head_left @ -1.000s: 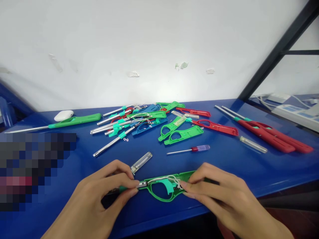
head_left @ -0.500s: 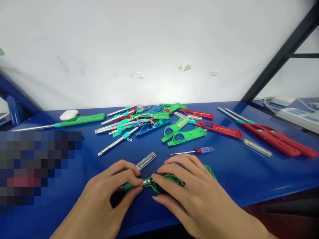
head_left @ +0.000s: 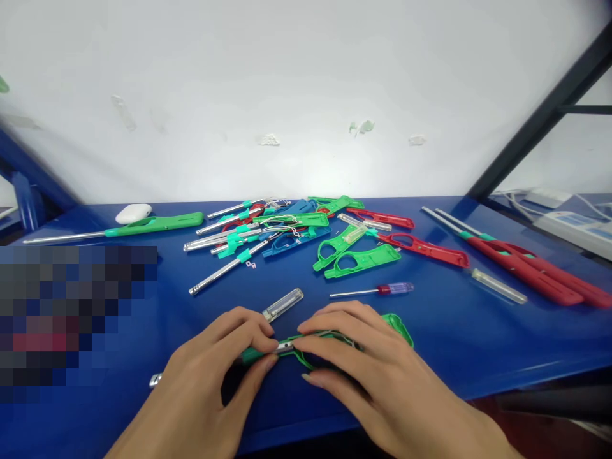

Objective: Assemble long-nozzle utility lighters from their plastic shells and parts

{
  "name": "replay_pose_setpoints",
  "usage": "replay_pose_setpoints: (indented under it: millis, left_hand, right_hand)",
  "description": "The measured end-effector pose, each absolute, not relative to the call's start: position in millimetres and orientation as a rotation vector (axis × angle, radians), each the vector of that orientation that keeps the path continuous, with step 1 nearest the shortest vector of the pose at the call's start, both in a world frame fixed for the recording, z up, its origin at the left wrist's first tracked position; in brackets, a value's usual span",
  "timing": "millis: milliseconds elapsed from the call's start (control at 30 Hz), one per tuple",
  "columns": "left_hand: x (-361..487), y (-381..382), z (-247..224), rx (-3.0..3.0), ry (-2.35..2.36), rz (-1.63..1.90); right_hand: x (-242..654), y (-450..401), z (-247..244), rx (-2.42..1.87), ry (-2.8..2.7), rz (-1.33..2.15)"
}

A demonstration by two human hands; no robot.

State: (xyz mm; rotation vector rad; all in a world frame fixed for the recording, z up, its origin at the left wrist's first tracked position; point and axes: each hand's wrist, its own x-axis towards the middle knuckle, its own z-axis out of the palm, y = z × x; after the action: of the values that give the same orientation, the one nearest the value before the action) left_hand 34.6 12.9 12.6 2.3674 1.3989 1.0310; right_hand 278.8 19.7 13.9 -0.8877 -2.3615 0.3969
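Note:
My left hand [head_left: 215, 363] pinches the metal tube [head_left: 285, 346] where it meets the green collar at the front of a green lighter shell [head_left: 399, 328]. The tube's far tip [head_left: 155, 380] shows to the left of my wrist. My right hand [head_left: 368, 363] is closed over the same shell, fingertips pressed at the tube's end and the shell's loop, hiding much of it. Thin wires show between its fingers. Just behind my left fingertips lies a clear fuel tank [head_left: 284, 305]. A screwdriver [head_left: 394, 289] with a purple and red handle lies behind my right hand.
Farther back are metal tubes [head_left: 220, 271] with wires, green shell halves [head_left: 368, 260], a blue one [head_left: 296, 242] and red ones [head_left: 430, 250]. Two red lighters [head_left: 530, 274] and a clear tank [head_left: 500, 287] lie right. A green lighter [head_left: 167, 222] and white case [head_left: 134, 213] lie left.
The view has shifted slightly. Both hands keep their grip on the green shell and tube, with small finger movements. The tube's tip now shows beside my left wrist.

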Motion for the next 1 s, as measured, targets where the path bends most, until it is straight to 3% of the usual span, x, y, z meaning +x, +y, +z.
replay_pose_setpoints:
  millis: [367, 1000]
  left_hand:
    - [35.1, 11.9, 11.1, 2.379, 1.390, 1.067]
    - [36.0, 11.1, 11.2, 2.307, 1.418, 1.060]
  right_hand:
    - [280.2, 22.2, 14.3, -0.910, -2.303, 0.531]
    - [279.2, 21.3, 12.4, -0.928, -2.273, 0.431]
